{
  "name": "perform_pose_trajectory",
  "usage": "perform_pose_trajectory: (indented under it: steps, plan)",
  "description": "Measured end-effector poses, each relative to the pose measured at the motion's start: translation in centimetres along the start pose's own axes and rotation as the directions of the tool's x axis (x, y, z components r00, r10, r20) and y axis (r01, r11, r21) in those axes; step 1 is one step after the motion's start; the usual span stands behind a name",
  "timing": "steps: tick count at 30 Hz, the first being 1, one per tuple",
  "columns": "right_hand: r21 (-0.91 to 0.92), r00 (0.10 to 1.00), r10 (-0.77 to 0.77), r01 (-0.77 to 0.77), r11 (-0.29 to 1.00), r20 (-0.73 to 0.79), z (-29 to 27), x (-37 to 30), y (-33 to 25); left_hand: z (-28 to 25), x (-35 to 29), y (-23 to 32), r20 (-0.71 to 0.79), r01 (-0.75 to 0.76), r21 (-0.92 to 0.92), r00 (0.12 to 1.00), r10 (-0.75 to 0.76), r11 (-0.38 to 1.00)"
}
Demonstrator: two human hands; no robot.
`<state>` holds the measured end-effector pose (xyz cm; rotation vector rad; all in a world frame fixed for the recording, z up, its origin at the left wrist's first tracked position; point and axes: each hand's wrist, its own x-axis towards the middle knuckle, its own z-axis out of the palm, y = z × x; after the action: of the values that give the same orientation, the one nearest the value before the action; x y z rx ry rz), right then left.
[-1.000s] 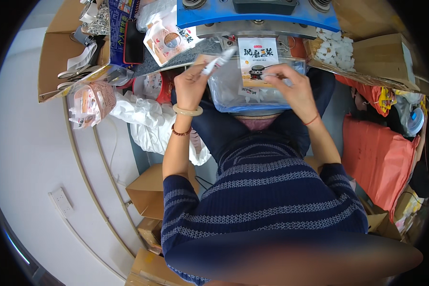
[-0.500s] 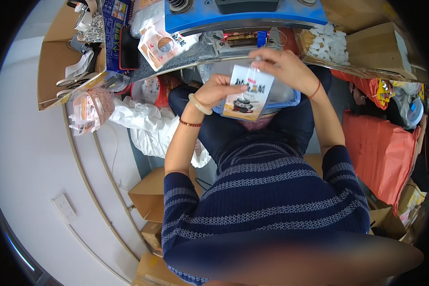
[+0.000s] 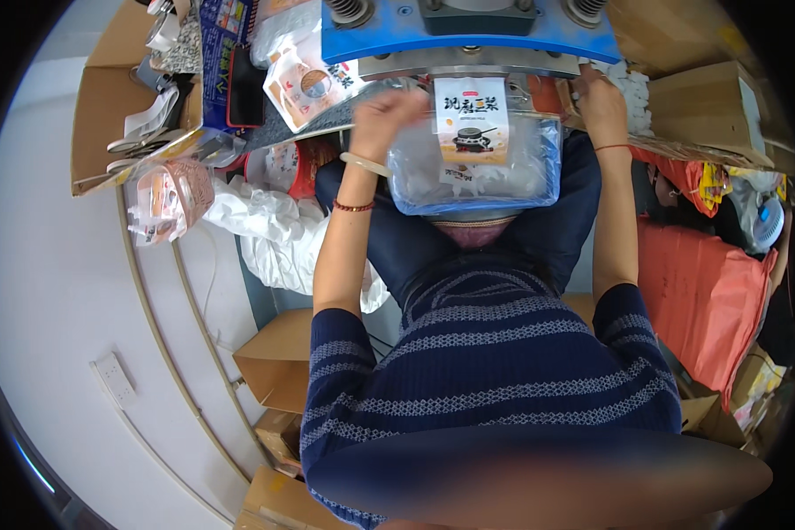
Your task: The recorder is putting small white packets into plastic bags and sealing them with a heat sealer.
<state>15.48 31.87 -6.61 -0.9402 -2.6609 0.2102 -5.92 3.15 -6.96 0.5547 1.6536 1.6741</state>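
Under the blue machine (image 3: 468, 31), a clear pouch (image 3: 473, 163) with a printed label is held up by both hands: the left hand (image 3: 384, 119) clenched on its upper left edge, the right hand (image 3: 601, 102) grasping the upper right corner. The step appears to be feeding the pouch mouth into the machine; next, level alignment seems needed.

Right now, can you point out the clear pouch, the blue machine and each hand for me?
clear pouch (image 3: 473, 168): head view, on its see-through middle.
blue machine (image 3: 468, 31): head view, on its blue front plate.
left hand (image 3: 385, 117): head view, on the knuckles.
right hand (image 3: 602, 99): head view, on its back.
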Motion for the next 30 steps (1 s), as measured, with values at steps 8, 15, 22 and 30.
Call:
perform_pose_trajectory:
  steps: [8,15,22,30]
  plan:
    - [0.244,0.965,0.067,-0.003,0.970,-0.253,-4.7,-3.5,-2.5,-6.6,-3.9,-4.6,0.201,-0.325,0.935,0.813,0.547,0.140]
    - [0.772,0.979,-0.153,-0.006,0.635,0.133,-4.8,-8.8,-12.2,-3.9,-6.2,-0.8,-0.195,-0.193,0.547,0.917,0.348,0.814]
    - [0.877,0.916,-0.385,0.092,0.472,0.111,-4.2,-8.4,-16.4,2.3,-8.9,2.5,-0.034,-0.065,-0.104,0.998,0.061,0.993]
    - [0.856,0.929,-0.327,0.021,0.516,0.175,-4.4,-10.0,-14.8,4.2,-8.1,2.4,-0.036,0.022,-0.085,0.999,-0.025,0.996]
